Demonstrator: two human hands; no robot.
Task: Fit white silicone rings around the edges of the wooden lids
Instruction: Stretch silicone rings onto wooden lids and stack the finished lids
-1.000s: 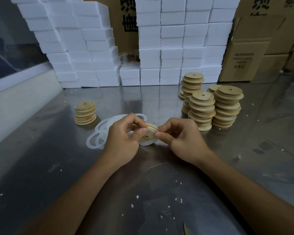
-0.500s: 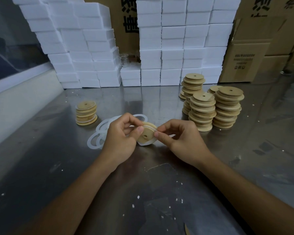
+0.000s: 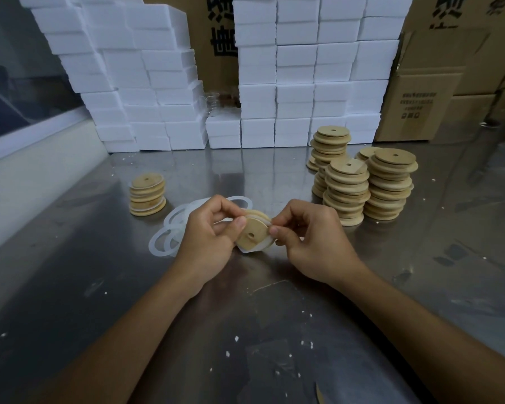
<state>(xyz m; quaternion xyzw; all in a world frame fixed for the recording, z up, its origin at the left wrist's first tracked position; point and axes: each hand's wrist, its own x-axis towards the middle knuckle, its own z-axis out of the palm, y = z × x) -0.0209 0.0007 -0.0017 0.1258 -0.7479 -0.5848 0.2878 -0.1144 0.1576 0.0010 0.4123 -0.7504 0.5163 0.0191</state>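
Between my hands, just above the steel table, is a round wooden lid (image 3: 252,233) with a small centre hole, tilted on edge. A white silicone ring (image 3: 265,240) runs around its rim. My left hand (image 3: 207,240) pinches the lid's left edge with thumb and curled fingers. My right hand (image 3: 309,240) pinches the ring at the lid's right edge. Loose white rings (image 3: 169,234) lie in a pile behind my left hand. A short stack of lids (image 3: 147,194) stands at the left; taller stacks of lids (image 3: 362,182) stand at the right.
White foam blocks (image 3: 158,83) are stacked like walls along the back of the steel table (image 3: 245,330). Cardboard boxes (image 3: 414,106) stand at the back right. A pale ledge (image 3: 27,170) borders the left side. White crumbs dot the table surface.
The lid has turned a little between my fingers and its flat face shows more. Both hands stay in nearly the same place.
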